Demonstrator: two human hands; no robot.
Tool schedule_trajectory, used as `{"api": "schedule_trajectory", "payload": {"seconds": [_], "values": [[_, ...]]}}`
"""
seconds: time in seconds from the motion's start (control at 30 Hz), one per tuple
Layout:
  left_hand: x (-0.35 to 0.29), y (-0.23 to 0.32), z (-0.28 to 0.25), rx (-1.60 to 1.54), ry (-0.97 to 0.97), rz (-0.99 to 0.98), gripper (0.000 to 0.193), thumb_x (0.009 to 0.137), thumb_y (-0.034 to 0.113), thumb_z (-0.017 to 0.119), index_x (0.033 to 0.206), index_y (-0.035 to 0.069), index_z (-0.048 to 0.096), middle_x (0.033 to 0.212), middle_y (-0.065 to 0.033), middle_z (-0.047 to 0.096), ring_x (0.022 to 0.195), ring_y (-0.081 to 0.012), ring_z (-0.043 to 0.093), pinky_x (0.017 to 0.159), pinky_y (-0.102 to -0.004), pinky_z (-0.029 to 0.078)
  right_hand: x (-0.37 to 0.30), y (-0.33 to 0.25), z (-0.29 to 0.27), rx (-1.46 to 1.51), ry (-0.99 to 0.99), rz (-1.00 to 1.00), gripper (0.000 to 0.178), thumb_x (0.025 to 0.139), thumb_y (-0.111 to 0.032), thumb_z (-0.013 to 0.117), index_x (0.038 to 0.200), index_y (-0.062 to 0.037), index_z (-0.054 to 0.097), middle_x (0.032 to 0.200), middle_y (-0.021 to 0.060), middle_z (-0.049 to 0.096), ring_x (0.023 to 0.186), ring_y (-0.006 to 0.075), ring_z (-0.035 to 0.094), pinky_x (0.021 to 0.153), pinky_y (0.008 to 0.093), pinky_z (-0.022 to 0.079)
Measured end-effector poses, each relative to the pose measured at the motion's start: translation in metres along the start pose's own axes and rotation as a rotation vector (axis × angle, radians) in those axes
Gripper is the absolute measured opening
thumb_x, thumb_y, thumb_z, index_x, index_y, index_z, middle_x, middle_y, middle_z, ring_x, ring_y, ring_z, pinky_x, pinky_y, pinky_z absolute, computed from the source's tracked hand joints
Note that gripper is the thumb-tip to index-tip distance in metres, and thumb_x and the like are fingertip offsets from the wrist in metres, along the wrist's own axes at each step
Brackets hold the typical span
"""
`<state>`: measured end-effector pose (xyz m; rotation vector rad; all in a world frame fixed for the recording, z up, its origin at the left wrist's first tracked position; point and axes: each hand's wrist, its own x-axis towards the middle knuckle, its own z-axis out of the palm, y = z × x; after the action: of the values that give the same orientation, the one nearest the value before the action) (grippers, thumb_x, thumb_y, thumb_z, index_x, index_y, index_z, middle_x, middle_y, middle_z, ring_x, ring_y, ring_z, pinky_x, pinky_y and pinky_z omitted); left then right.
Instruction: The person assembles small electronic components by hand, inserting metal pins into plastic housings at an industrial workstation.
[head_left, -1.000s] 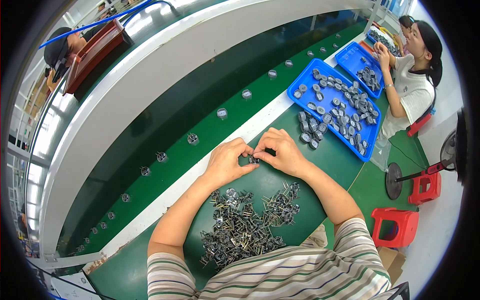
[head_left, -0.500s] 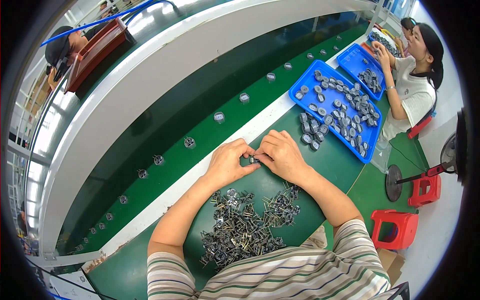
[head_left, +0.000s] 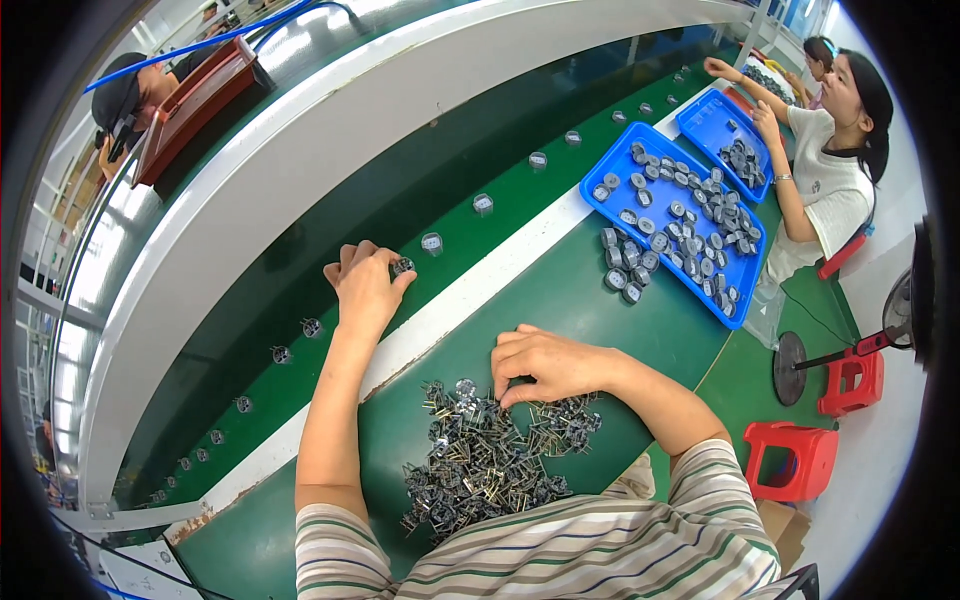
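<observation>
Over the green conveyor belt [head_left: 455, 212], my left hand [head_left: 366, 290] pinches a small round part [head_left: 403, 266], dark with metal on it, between thumb and fingers. My right hand [head_left: 548, 365] is at the upper edge of a pile of small dark parts with metal pins [head_left: 480, 465] on the green table. Its thumb and forefinger come together at the pile; what lies between the fingertips, if anything, is hidden. Grey round housings [head_left: 432, 243] sit spaced along the belt beyond my left hand, and dark pinned parts [head_left: 312, 327] lie on it nearer to me.
A blue tray [head_left: 592, 190] of grey round housings stands at the right, with a cluster of housings [head_left: 625, 265] beside it. Farther off, a co-worker [head_left: 820, 190] sits by a second blue tray [head_left: 690, 125]. Red stools [head_left: 795, 455] and a fan [head_left: 905, 305] stand at the right.
My hands have parted. The left has moved forward and left over the belt with the small part; the right has come down to the pile. The co-worker's arm now reaches toward the belt.
</observation>
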<state>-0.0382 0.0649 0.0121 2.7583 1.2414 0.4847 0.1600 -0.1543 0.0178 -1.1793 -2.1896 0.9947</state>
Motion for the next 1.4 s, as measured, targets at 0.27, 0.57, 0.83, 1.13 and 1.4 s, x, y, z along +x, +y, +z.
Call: {"api": "schedule_trajectory", "payload": {"seconds": [0.27,0.57,0.83,1.13,1.4], "values": [[-0.003,0.01,0.018,0.14,0.176,0.305,0.058,0.089,0.027,0.083,0.144,0.017,0.065,0.146,0.0004,0.062,0.149,-0.0265,0.044,0.122,-0.0672,0.019,-0.003,0.008,0.001,0.04,0.062,-0.035,0.015,0.09,-0.017,0.082,0.098,-0.0071,0.075,0.097,0.0034,0.07,0.1,0.025,0.063,0.094,0.0414,0.048],[-0.003,0.027,0.015,-0.107,0.167,0.28,0.03,0.086,0.017,0.083,0.115,0.012,0.078,0.115,-0.002,0.075,0.129,-0.0224,0.06,0.116,-0.0583,0.026,-0.01,0.03,-0.012,-0.434,0.615,0.071,0.014,0.078,-0.006,0.085,0.085,-0.0071,0.072,0.093,0.0029,0.067,0.093,0.0255,0.063,0.082,0.0403,0.053],[-0.028,0.069,0.016,-0.545,-0.017,0.352,0.048,0.079,0.016,0.088,0.124,0.013,0.072,0.109,-0.0002,0.073,0.112,-0.0188,0.064,0.1,-0.0407,0.033,-0.013,0.018,-0.025,-0.349,0.591,0.161,0.019,0.078,-0.017,0.088,0.088,-0.0093,0.073,0.095,0.001,0.067,0.095,0.0241,0.06,0.083,0.0392,0.043],[-0.032,0.071,0.027,-0.503,-0.031,0.354,0.04,0.078,0.018,0.09,0.114,0.012,0.074,0.115,-0.002,0.066,0.117,-0.0229,0.058,0.098,-0.0422,0.033,-0.011,0.031,-0.015,-0.472,0.632,0.223,0.014,0.082,-0.012,0.083,0.092,-0.0101,0.073,0.093,0.0006,0.064,0.095,0.0218,0.059,0.086,0.0385,0.039],[-0.037,0.08,0.025,-0.58,-0.095,0.38,0.043,0.077,0.024,0.092,0.112,0.012,0.072,0.114,-0.0012,0.065,0.116,-0.0235,0.056,0.097,-0.0431,0.034,-0.023,0.028,-0.032,-0.439,0.735,0.3,0.008,0.086,-0.012,0.079,0.091,-0.0093,0.074,0.096,0.0027,0.068,0.097,0.0241,0.059,0.09,0.0406,0.04]]}}
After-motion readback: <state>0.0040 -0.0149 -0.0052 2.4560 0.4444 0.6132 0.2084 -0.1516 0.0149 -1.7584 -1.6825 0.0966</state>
